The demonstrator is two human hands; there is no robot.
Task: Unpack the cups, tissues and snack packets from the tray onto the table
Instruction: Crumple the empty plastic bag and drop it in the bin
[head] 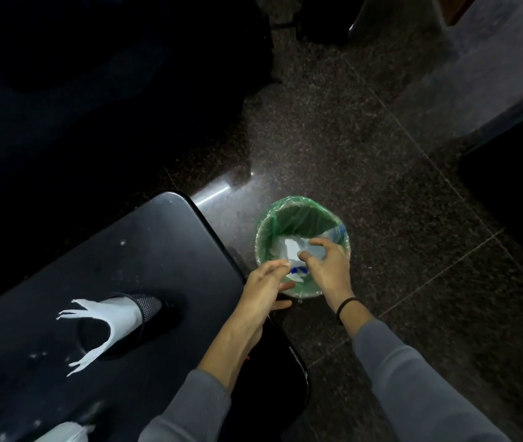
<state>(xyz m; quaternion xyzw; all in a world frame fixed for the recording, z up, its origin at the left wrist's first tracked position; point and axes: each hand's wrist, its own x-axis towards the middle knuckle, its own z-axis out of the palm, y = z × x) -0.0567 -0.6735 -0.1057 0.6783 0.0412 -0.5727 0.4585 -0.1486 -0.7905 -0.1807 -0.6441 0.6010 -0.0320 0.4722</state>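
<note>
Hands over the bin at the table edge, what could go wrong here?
1. The left hand and right hand hover over the green-lined round bin by the table edge; dropped scraps could miss onto the speckled floor.
2. Torn white paper on the dark table could get swept off.

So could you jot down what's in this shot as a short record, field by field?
setting: dim room, speckled stone floor
table: dark table, lower left
on table: torn white wrapper beside a dark mesh item
bin: small bin with green liner on the floor, beside the table's edge
in bin: white and blue scraps
left hand: over the bin rim, fingers spread
right hand: over the bin, fingers loosely curled; grip unclear
wrist: black band on the right
</note>
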